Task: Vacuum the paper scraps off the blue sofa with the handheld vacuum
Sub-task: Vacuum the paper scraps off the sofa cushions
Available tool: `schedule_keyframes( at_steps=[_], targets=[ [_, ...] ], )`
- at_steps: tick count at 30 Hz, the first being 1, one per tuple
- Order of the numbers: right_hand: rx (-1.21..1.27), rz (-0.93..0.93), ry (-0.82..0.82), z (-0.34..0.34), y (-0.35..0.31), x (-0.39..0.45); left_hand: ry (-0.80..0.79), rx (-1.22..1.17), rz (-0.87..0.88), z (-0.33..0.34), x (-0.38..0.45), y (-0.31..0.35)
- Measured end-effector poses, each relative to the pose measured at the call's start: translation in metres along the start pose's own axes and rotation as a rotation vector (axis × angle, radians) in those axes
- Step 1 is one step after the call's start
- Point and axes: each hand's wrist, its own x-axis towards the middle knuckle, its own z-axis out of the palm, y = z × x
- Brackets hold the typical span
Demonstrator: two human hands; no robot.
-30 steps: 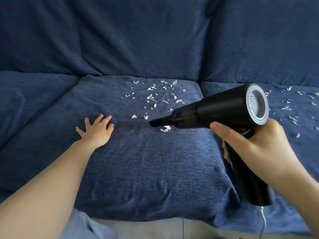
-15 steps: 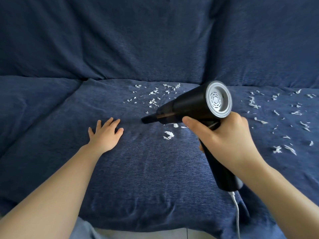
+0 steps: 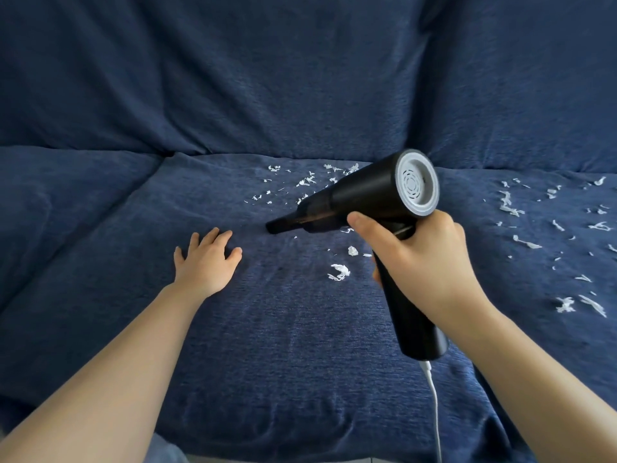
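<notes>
My right hand (image 3: pixel 422 259) grips the handle of the black handheld vacuum (image 3: pixel 374 195), whose grey vented rear faces me. Its narrow nozzle (image 3: pixel 277 226) points left and down, just above the middle seat cushion (image 3: pixel 267 329) of the blue sofa. White paper scraps (image 3: pixel 305 182) lie scattered behind the nozzle, and a few bigger scraps (image 3: pixel 339 272) lie in front of it near my right hand. Many more scraps (image 3: pixel 551 235) cover the right cushion. My left hand (image 3: pixel 207 259) rests flat on the cushion, fingers spread, left of the nozzle.
A white cord (image 3: pixel 434 402) hangs from the bottom of the vacuum handle over the cushion's front. The sofa backrest (image 3: pixel 267 78) rises behind the seat. A left cushion (image 3: pixel 50 202) lies beyond my left hand. A strip of floor shows below the sofa's front edge.
The vacuum has moved left across the middle cushion, its nozzle now closer to my left hand. Several scraps near the nozzle's path are gone. My left hand stays flat on the cushion.
</notes>
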Motion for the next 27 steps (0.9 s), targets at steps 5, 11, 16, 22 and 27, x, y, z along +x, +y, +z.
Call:
schedule_keyframes(
  at_steps=[5,11,16,22,27],
  targets=[
    [0.025,-0.003,0.042,0.009,0.003,0.010,0.010,-0.013,0.008,0.001,0.001,-0.001],
    [0.087,0.002,-0.065,0.023,-0.002,0.009,0.027,-0.002,0.008,0.001,0.003,-0.005],
    [0.071,-0.036,-0.082,0.035,-0.002,0.014,0.030,-0.002,0.010,0.002,0.004,-0.005],
    [0.037,-0.049,0.024,0.039,0.006,0.032,0.033,-0.021,0.006,0.000,0.004,-0.005],
    [0.040,-0.033,0.100,0.039,0.010,0.043,0.028,-0.016,-0.001,0.000,0.009,-0.005]
  ],
)
